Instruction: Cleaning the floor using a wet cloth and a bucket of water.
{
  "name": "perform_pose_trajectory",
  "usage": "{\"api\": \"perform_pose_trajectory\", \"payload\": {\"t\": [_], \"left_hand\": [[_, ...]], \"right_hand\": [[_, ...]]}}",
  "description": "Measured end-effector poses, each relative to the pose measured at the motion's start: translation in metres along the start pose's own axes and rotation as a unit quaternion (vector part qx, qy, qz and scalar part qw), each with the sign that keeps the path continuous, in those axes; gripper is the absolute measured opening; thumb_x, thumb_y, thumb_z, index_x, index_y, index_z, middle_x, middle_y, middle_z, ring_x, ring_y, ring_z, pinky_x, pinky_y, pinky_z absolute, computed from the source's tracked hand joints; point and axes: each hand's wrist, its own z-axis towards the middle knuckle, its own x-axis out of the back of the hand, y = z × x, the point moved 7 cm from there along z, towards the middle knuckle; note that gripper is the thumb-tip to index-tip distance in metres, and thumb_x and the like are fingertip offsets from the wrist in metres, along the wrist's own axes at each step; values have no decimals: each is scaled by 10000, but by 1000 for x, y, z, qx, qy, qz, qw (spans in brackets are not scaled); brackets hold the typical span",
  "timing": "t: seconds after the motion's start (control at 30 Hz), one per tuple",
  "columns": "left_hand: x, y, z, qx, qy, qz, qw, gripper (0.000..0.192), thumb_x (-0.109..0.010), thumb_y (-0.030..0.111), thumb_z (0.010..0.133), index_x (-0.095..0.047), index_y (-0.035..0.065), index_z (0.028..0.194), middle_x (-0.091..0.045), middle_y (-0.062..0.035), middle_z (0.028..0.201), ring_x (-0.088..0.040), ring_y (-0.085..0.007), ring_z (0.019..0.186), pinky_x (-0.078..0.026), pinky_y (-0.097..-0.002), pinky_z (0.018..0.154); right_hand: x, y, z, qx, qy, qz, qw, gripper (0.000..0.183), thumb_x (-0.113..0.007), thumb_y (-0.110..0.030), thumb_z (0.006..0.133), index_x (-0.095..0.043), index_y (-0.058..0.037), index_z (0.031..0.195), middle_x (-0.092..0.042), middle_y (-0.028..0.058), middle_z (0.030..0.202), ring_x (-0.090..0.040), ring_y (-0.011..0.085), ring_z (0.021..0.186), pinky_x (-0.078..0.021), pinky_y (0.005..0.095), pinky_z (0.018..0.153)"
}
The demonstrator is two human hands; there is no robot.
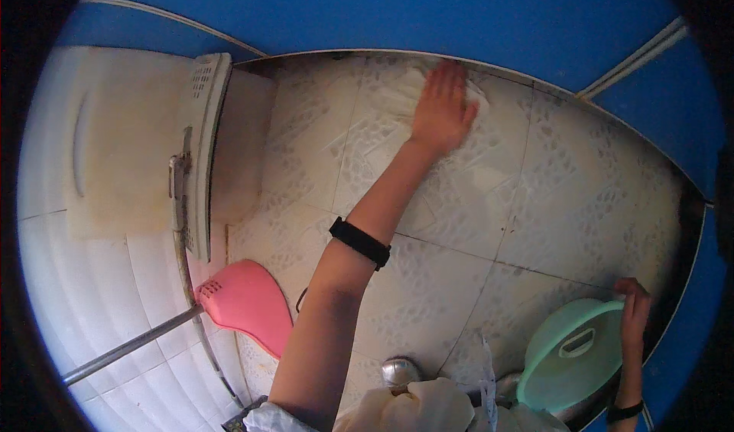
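Note:
My left hand (444, 108) lies flat, fingers together, on a pale cloth (401, 96) spread on the patterned floor tiles (436, 202), close to the foot of the blue wall. The cloth shows on both sides of the hand; the hand is slightly blurred. At the lower right my right hand (633, 306) grips the rim of a light green plastic basin (573, 352), which is tilted with its opening facing right. Both forearms wear a black band.
Blue panels (401, 13) border the floor at the top and right. A whitish bin or box (126, 139) stands at the left. Below it are a pink plastic scoop-like object (249, 303), a metal pipe (135, 343) and white wall tiles (92, 283). A shiny round metal thing (399, 370) shows at the bottom.

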Motion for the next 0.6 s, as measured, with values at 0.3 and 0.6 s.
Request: {"api": "perform_pose_trajectory", "payload": {"t": [0.3, 0.6], "left_hand": [[20, -17, -36, -26, -15, -25, 999, 614, -395, 405, 932, -316, -9, 1379, -298, -195, 1444, -256, -310, 1357, -182, -435, 1113], [-17, -115, 51, -87, -23, 392, 916, 507, -368, 381, 920, -488, 26, 1262, -483, -251, 1276, -427, -392, 1210, -337, -470, 1006]], "right_hand": [[1, 7, -3, 1, 32, 4, 999, 356, -374, -228, 930, -590, 44, 851, -604, 132, 776, -581, 233, 724, -450, 330, 695], [1, 20, -6, -21, 33, -27, 999, 332, -380, -197, 909, -618, 33, 933, -638, 177, 870, -616, 308, 765, -477, 373, 724]]}}
